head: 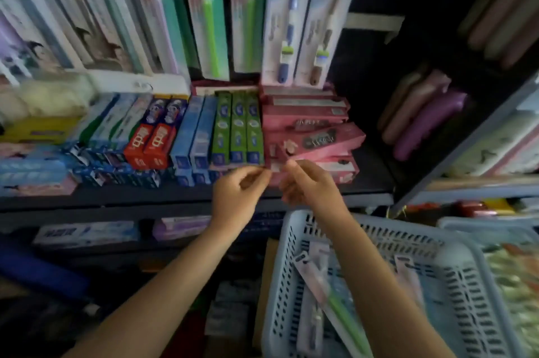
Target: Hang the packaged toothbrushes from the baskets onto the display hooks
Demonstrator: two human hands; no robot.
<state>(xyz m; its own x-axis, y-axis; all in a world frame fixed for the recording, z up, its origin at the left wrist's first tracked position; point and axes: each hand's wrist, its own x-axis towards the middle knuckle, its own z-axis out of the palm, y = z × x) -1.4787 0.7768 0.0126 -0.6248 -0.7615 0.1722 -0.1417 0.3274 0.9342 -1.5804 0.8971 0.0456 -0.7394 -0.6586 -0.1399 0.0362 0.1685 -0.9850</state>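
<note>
Packaged toothbrushes (291, 22) hang in rows across the top of the display. The hooks themselves are out of view. More packaged toothbrushes (318, 293) lie in a pale blue perforated basket (287, 244) at the lower right. My left hand (237, 193) and my right hand (307, 187) are raised close together in front of the shelf of boxes, above the basket's far left corner. On both hands the fingers are curled, thumb near fingertips. Nothing shows between them, though the picture is blurred.
A dark shelf (145, 200) carries toothpaste boxes in blue, red and green (237, 127) and pink boxes (309, 124). A second basket (495, 229) with greenish goods sits at the far right. Purple and pink packs (423, 112) stand on the right-hand shelving.
</note>
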